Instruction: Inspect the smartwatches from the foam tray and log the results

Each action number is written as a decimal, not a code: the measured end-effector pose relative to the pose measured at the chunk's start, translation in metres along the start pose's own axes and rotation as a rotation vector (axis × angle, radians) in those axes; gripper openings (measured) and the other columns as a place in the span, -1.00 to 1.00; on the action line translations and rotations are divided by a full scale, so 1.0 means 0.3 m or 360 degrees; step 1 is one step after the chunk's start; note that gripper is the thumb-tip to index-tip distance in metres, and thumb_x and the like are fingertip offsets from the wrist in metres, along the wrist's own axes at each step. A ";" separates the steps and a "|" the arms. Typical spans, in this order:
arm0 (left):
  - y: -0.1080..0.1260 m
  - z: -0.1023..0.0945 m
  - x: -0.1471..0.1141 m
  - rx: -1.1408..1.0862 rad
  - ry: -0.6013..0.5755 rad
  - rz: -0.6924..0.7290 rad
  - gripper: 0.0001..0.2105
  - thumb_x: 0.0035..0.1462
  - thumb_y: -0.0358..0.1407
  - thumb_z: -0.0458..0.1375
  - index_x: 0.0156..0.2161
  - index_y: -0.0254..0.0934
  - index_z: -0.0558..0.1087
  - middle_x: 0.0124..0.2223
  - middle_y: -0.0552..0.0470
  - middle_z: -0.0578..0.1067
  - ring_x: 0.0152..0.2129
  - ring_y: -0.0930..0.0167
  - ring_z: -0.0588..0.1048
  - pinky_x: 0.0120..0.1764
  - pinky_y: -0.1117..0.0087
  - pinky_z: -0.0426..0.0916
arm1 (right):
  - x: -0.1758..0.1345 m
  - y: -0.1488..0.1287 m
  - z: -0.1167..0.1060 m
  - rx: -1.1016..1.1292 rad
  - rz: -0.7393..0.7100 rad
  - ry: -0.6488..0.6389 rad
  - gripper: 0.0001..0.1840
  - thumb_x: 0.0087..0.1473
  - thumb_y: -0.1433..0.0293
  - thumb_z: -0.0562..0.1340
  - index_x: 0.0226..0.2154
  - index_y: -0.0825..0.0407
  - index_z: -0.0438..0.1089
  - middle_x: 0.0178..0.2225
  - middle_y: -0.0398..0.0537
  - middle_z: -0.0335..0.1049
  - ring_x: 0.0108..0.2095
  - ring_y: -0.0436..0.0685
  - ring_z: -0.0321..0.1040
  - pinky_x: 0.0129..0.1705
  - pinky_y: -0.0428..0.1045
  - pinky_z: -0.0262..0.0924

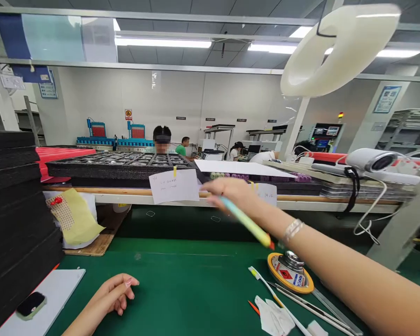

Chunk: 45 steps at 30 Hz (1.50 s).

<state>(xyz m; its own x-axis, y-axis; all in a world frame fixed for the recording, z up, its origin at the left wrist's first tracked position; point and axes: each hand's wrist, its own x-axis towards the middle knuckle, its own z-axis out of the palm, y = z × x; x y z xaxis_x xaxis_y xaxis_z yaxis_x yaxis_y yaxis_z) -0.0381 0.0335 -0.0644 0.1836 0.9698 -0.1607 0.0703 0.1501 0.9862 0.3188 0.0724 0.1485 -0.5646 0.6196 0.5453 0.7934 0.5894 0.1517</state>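
My right hand (234,193) reaches forward over the bench, blurred, its fingers closed around a pen-like stick (247,221) that fades from light blue to yellow and has an orange-red end. Just behind that hand are paper notes (175,185) fixed to the shelf edge. My left hand (117,291) rests low over the green bench mat (182,289), fingers loosely bent and apart, with nothing visible in it. Below my right forearm sit a yellow-rimmed round container (290,273) with a metal top, a toothbrush (275,296), long metal tools (313,308) and crumpled white tissue (273,317).
Stacked black foam trays (14,224) rise at the left, beside a phone (31,304) on a white board (61,291). A shelf holds a black gridded tray (126,163) and a white device (371,160) with cables. A white ring (339,46) hangs upper right. Several people work beyond.
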 end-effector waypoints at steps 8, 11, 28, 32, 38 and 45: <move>-0.009 -0.020 -0.003 0.0246 -0.0214 -0.0014 -0.46 -0.09 0.20 0.27 -0.23 -0.24 0.58 -0.40 0.04 0.49 -0.53 0.45 0.37 -0.47 0.47 0.30 | -0.286 -0.065 0.175 -0.0237 -0.0377 -0.1049 -0.87 0.21 0.49 0.18 -0.33 0.08 0.45 -0.42 -0.06 0.42 -0.49 0.06 0.32 -0.38 -0.01 0.16; -0.015 -0.024 0.000 0.0457 -0.0310 -0.0010 -0.45 -0.03 0.22 0.20 -0.19 -0.22 0.57 -0.35 0.00 0.50 -0.47 0.40 0.40 -0.43 0.44 0.32 | -0.404 0.012 0.189 -0.0349 -0.0208 -0.1365 -0.91 0.24 0.48 0.20 -0.25 0.12 0.44 -0.36 -0.09 0.44 -0.42 0.04 0.39 -0.30 0.00 0.30; 0.003 0.006 -0.028 0.0778 -0.0431 -0.0008 -0.48 0.04 0.18 0.10 -0.14 -0.22 0.53 -0.27 -0.05 0.54 -0.35 0.30 0.44 -0.32 0.38 0.33 | -0.445 0.059 0.125 -0.0094 0.0425 -0.1404 -0.79 0.24 0.35 0.25 -0.10 0.08 0.44 -0.16 -0.02 0.50 -0.22 0.10 0.47 -0.15 0.09 0.39; 0.006 0.021 -0.045 0.0749 -0.0440 0.0027 -0.56 0.07 0.07 0.09 -0.17 -0.25 0.51 -0.28 -0.03 0.52 -0.39 0.34 0.41 -0.35 0.40 0.31 | -0.292 0.001 0.067 0.0076 0.0468 -0.0927 -0.86 0.13 0.47 0.24 -0.29 0.02 0.54 -0.35 -0.03 0.56 -0.37 0.13 0.45 -0.31 0.01 0.25; 0.024 0.037 -0.064 0.0699 -0.0407 0.0019 -0.61 0.02 0.02 0.12 -0.21 -0.26 0.50 -0.31 -0.02 0.52 -0.42 0.36 0.39 -0.38 0.41 0.29 | -0.007 -0.071 -0.046 0.0484 0.0701 -0.0002 -0.68 0.23 0.23 0.15 -0.47 0.02 0.42 -0.58 -0.15 0.40 -0.55 0.05 0.30 -0.41 -0.05 0.08; 0.028 0.039 -0.068 0.0675 -0.0417 0.0053 -0.62 0.01 -0.01 0.14 -0.21 -0.28 0.49 -0.31 -0.04 0.52 -0.43 0.37 0.40 -0.37 0.40 0.30 | 0.273 0.009 -0.033 0.1192 0.1149 0.0331 -0.76 0.20 0.22 0.27 -0.23 0.08 0.40 -0.37 -0.11 0.43 -0.43 0.03 0.38 -0.33 -0.05 0.26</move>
<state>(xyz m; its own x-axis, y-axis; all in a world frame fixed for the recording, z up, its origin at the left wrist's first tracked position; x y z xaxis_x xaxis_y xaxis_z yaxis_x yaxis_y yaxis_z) -0.0296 0.0128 -0.0533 0.4289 0.8836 -0.1877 0.4426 -0.0244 0.8964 0.2770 0.1197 0.2017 0.0907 0.8910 0.4448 0.5428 0.3302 -0.7722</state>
